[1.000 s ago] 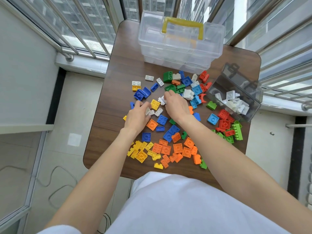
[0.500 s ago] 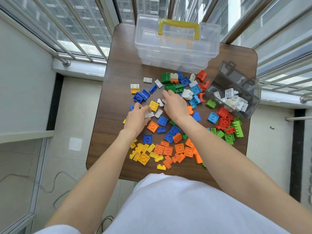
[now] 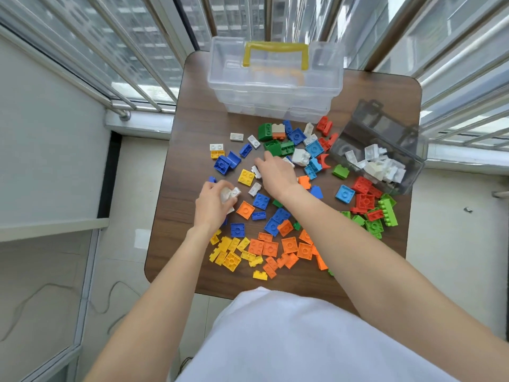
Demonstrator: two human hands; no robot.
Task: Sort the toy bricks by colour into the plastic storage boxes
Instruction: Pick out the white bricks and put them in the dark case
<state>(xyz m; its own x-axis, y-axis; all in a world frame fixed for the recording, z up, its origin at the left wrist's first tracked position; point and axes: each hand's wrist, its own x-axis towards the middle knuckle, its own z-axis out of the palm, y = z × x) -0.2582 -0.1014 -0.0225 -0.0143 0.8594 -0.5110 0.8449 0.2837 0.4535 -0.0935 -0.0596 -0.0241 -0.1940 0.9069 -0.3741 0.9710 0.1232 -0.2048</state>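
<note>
Brown wood-grain table [image 3: 176, 221] stands on a narrow balcony with glass and railings on three sides, its top strewn with toy bricks. Nearest the person lie yellow bricks [image 3: 230, 253] and orange bricks [image 3: 281, 248] in loose groups along the near edge. Just beyond, the left hand [image 3: 212, 206] curls around a few white bricks [image 3: 228, 194], gripping them above the table. The right hand [image 3: 275, 173] reaches palm-down over the middle of the spread, fingers bent toward a small white brick; whether it holds anything, I cannot tell. To the right, red and green bricks sit near a dark transparent box [image 3: 385, 133] holding white pieces. Farthest off stands a clear storage box [image 3: 275, 86] with a yellow handle [image 3: 275, 51].
</note>
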